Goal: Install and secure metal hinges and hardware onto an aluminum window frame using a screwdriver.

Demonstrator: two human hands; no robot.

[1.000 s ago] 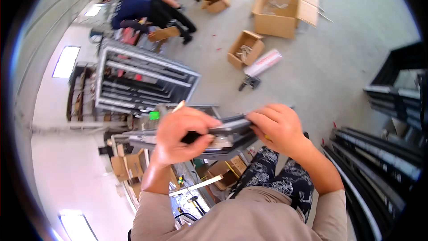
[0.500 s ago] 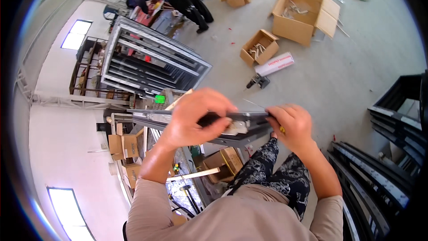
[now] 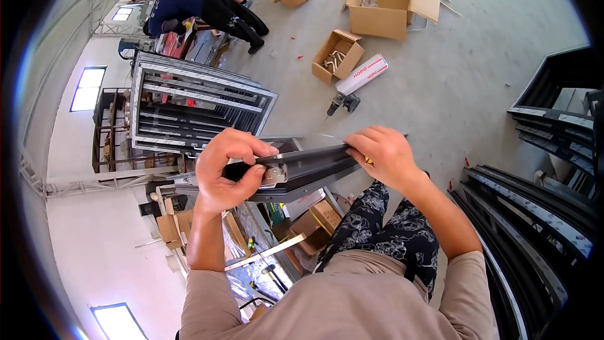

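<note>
In front of me lies a dark metal window frame (image 3: 321,173), its near corner turned toward me. At that corner my left hand (image 3: 223,170) is curled, thumb and forefinger on either side of a small shiny metal fitting (image 3: 275,173). My right hand (image 3: 387,157) has its fingers pinched on the frame's upper edge, farther right. Something small and yellow (image 3: 368,160) shows under its fingers, mostly hidden, so its kind cannot be made out. A thin dark tip pokes out past the knuckles.
Stacked window frames (image 3: 201,104) stand at the far left, dark profiles (image 3: 528,239) at the right. On the floor are a cordless drill (image 3: 343,104), a long white box (image 3: 363,74) and open cartons (image 3: 387,22). A person (image 3: 201,6) bends over a bench at far left.
The view has shifted, so the floor items sit further left. My left hand has moved left and stays at the metal fitting. The right hand still pinches the frame's edge.
</note>
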